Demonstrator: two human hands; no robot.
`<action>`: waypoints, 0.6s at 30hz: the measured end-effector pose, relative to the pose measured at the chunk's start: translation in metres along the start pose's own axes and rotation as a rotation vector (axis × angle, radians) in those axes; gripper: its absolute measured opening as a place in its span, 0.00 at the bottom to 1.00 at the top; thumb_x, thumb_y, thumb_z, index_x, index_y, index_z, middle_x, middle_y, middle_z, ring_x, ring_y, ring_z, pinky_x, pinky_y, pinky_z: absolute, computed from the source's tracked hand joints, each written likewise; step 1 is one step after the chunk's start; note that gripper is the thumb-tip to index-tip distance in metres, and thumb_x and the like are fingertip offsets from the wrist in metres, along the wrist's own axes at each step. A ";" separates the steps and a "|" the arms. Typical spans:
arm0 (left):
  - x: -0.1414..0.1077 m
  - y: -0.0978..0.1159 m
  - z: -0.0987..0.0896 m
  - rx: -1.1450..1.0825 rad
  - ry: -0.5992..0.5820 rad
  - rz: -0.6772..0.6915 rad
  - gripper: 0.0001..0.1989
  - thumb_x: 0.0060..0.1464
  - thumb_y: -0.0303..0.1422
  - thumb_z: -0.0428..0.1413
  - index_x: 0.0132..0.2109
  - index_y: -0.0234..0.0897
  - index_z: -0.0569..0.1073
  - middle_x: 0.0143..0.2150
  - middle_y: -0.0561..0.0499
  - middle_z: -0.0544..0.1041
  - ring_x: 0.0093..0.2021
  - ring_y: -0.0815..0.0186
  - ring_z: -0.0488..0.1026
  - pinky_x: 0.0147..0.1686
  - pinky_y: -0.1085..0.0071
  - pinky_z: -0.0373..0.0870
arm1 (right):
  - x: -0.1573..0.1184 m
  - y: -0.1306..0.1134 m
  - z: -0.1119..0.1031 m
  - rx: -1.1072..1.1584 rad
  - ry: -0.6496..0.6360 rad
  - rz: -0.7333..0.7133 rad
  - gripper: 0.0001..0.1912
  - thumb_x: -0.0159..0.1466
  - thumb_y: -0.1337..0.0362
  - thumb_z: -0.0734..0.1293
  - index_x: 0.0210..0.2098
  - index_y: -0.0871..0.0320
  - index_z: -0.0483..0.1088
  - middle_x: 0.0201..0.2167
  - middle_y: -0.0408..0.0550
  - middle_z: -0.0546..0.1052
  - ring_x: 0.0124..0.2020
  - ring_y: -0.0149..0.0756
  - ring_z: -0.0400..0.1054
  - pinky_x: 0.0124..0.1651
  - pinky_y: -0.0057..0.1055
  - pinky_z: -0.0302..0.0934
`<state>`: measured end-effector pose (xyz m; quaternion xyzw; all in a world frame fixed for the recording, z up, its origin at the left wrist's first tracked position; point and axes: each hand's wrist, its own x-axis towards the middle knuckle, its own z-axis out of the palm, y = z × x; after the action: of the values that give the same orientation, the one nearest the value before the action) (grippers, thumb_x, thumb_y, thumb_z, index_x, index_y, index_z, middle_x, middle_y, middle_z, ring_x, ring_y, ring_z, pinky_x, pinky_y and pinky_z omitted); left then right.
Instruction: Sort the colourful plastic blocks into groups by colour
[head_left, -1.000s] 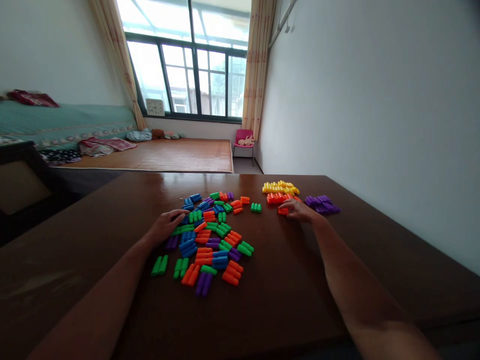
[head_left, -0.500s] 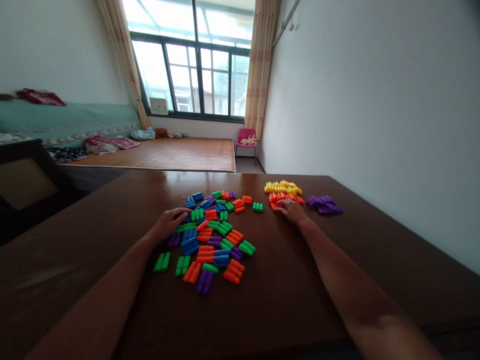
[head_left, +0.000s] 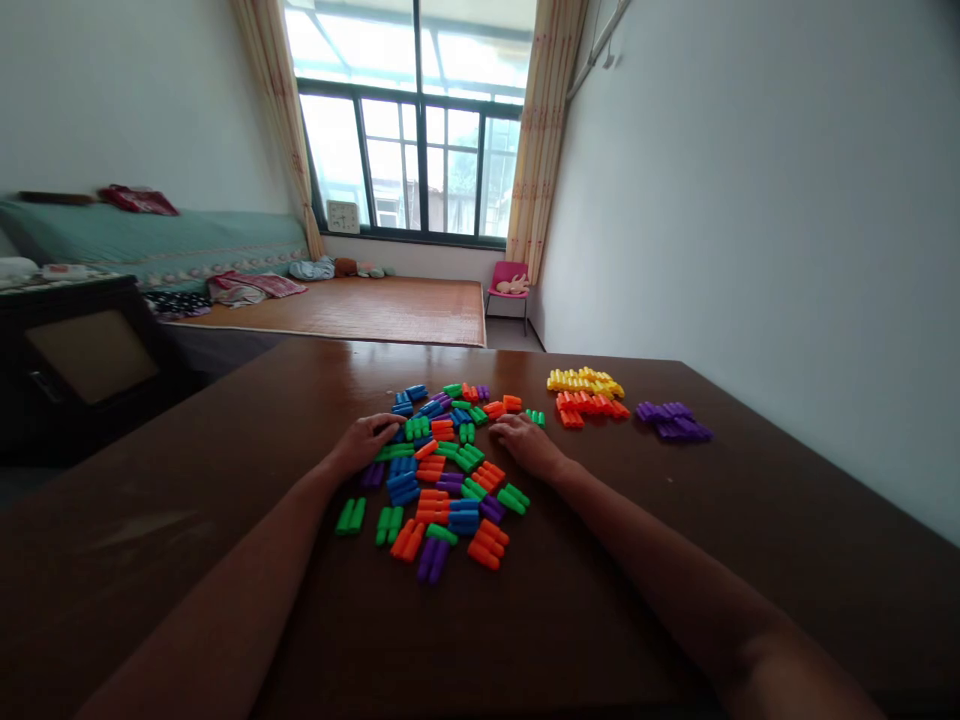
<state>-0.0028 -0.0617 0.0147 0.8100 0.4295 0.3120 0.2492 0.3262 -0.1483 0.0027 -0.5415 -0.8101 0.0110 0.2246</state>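
Both hands at the edges of a mixed spread of colored pieces

The white clock (head_left: 343,216) on the sill in the upper left of the frame has marks on its face, too small to read.

The left hand (head_left: 361,447) reaches in from the lower left, palm down, its fingers loosely bent at the left edge of the mixed pieces (head_left: 433,498), beside blue and green ones. The right hand (head_left: 529,447) comes in from the lower right, palm down, fingers partly bent and pointing left at the spread's upper right edge, just below an orange piece (head_left: 512,403) and beside a green piece (head_left: 535,417). How far either hand is open, and whether it grips a piece, I cannot tell.

The mixed pieces, orange, green, blue and purple, lie at the center of the frame, between and below the hands. Right of center are a yellow group (head_left: 574,382), an orange group (head_left: 592,403) just below it, and a purple group (head_left: 682,430) farther right.

The bench (head_left: 600,600) has its far edge level across mid-frame; its right edge slants down to the frame's right side. Bare brown surface shows left of the left forearm, between the forearms below the spread, and below the purple group.
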 end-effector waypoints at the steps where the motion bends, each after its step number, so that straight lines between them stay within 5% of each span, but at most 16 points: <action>1: 0.000 -0.001 0.000 0.000 -0.008 0.002 0.28 0.52 0.52 0.50 0.47 0.35 0.78 0.45 0.46 0.80 0.45 0.55 0.76 0.47 0.65 0.71 | -0.003 0.001 -0.002 0.016 0.005 0.004 0.08 0.64 0.65 0.64 0.43 0.55 0.71 0.49 0.51 0.73 0.50 0.41 0.64 0.56 0.38 0.56; 7: 0.003 -0.008 0.000 -0.018 -0.010 0.000 0.28 0.52 0.52 0.50 0.47 0.36 0.78 0.46 0.46 0.80 0.47 0.54 0.75 0.49 0.63 0.69 | -0.023 0.017 -0.033 0.110 -0.055 0.019 0.05 0.61 0.69 0.64 0.36 0.56 0.70 0.38 0.47 0.74 0.40 0.36 0.67 0.46 0.33 0.60; 14: 0.002 -0.005 -0.001 -0.021 -0.001 -0.007 0.28 0.50 0.54 0.51 0.46 0.37 0.79 0.45 0.47 0.80 0.46 0.54 0.76 0.48 0.64 0.70 | -0.055 0.094 -0.093 0.480 -0.490 0.270 0.12 0.51 0.68 0.68 0.37 0.58 0.71 0.36 0.44 0.77 0.34 0.32 0.68 0.34 0.26 0.61; 18: 0.001 0.004 -0.003 -0.004 -0.012 -0.015 0.29 0.49 0.55 0.51 0.45 0.37 0.79 0.43 0.47 0.81 0.44 0.55 0.77 0.45 0.66 0.71 | -0.073 0.135 -0.101 0.545 -0.347 0.404 0.14 0.47 0.70 0.66 0.36 0.60 0.70 0.36 0.46 0.77 0.33 0.32 0.69 0.36 0.27 0.62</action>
<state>-0.0026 -0.0624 0.0195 0.8081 0.4335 0.3061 0.2556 0.5050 -0.1795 0.0324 -0.6007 -0.6803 0.3619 0.2130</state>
